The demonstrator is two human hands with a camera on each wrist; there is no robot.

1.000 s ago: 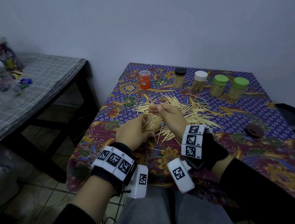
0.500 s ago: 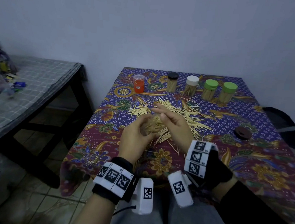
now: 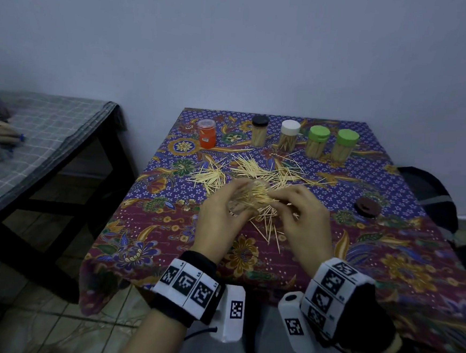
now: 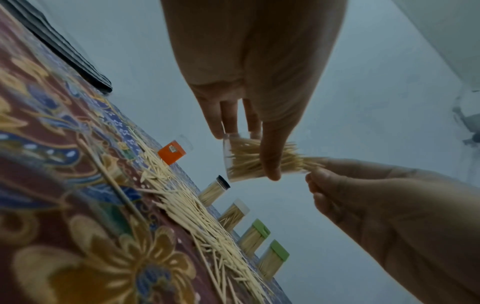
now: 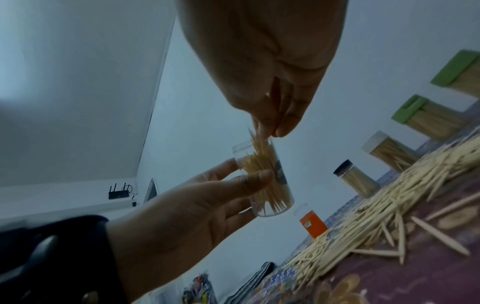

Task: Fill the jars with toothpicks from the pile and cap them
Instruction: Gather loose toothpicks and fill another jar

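Left hand grips a clear jar partly filled with toothpicks, held above the pile on the tabletop, its long axis tilted and mouth turned toward the right hand. Right-hand grip pinches a bundle of toothpicks, tips entering the mouth. Behind the pile stand four capped, toothpick-filled jars beside an orange jar.

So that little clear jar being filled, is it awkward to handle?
Probably light: the left hand grips the clear jar with fingertips alone. Its smooth round wall looks slippery, and laid down it would likely roll. Uncapped and tilted, it could spill the toothpicks jutting from its mouth.
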